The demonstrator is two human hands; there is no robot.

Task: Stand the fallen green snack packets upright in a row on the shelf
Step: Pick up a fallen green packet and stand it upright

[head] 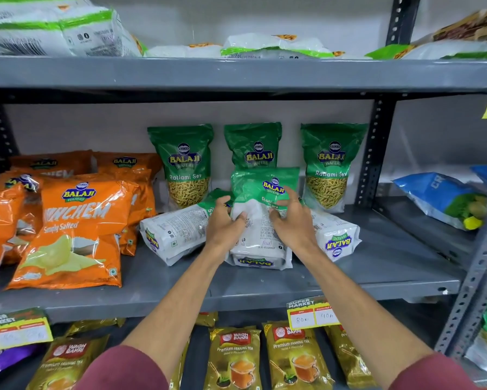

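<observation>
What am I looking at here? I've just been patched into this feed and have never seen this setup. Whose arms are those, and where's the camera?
There is no robot: a person wears one camera on the head, looking forward and down, so the arms are their own. The left hand and right hand together grip a green snack packet, tilting it up off the grey middle shelf. Three green packets already stand at the back. Two more lie flat, one left of the hands and one right. Orange chip bags fill the shelf's left side, and tea packs sit on the shelf below.
</observation>
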